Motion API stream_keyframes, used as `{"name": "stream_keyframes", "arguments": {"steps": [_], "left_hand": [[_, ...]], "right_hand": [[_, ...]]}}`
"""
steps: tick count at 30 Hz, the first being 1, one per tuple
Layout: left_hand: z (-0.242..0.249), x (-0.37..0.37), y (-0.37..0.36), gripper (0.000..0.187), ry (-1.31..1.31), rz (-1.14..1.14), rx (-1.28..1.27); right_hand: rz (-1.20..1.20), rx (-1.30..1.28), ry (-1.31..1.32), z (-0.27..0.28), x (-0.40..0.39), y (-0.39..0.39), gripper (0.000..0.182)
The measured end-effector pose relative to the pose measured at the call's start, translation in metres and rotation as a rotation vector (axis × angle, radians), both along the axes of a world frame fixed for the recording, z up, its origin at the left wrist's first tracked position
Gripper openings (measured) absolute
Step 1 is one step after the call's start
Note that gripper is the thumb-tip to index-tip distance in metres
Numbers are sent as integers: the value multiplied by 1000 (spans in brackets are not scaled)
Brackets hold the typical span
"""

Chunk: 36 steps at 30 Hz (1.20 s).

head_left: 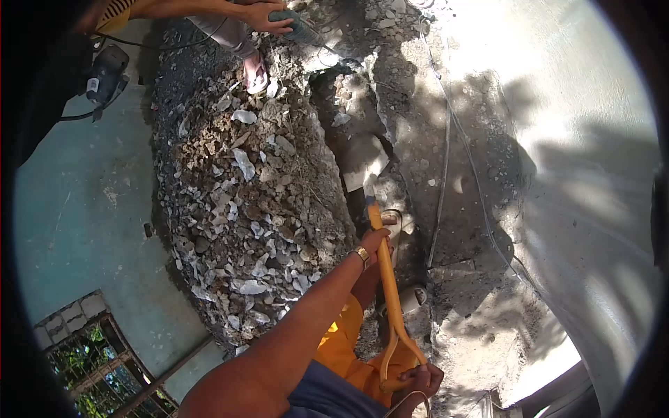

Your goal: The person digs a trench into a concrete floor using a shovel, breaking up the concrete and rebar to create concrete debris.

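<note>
My left hand (376, 240), with a watch on its wrist, is wrapped round the upper shaft of a yellow-handled shovel (389, 279). Its D-shaped grip is held by my right hand (426, 380), close to my orange shorts. The metal blade (364, 159) points away from me, down inside a narrow trench (327, 97) cut in the ground. Sunlight falls on part of the blade. My sandalled feet (391, 221) stand in line with the trench, beside the shaft.
A heap of broken rubble (244, 209) lies left of the trench. Beyond it, another person's hand (268, 15) holds a corded power tool (300, 29); that person's sandalled foot (256, 73) stands on the rubble. Cables (463, 132) run along the right-hand ground beside a pale wall-like surface (592, 195).
</note>
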<state>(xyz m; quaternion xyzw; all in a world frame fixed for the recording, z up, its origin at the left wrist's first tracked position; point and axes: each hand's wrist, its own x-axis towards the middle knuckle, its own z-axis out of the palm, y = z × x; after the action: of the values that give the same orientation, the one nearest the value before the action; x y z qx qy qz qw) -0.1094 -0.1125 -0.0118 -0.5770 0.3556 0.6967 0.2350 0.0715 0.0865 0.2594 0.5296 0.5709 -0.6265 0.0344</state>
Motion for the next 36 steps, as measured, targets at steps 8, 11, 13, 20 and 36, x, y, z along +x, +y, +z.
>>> {"name": "stream_keyframes", "arguments": {"steps": [8,11,13,20,36], "left_hand": [[-23,1,31,29,25,18,8],[-30,4,35,31,34,12,39],[-25,3,36,30,21,17,25],[1,-3,33,31,31,-45,-69],[-124,-214,-164,17,15,-331,-323]], "right_hand": [[-38,109,-222,-25,-35,40,10],[4,99,-219,-28,-34,42,12],[-17,61,-239,-28,-34,44,10],[-114,21,-155,-27,-5,49,5],[-112,-376,57,-189,-157,-134,7]]}}
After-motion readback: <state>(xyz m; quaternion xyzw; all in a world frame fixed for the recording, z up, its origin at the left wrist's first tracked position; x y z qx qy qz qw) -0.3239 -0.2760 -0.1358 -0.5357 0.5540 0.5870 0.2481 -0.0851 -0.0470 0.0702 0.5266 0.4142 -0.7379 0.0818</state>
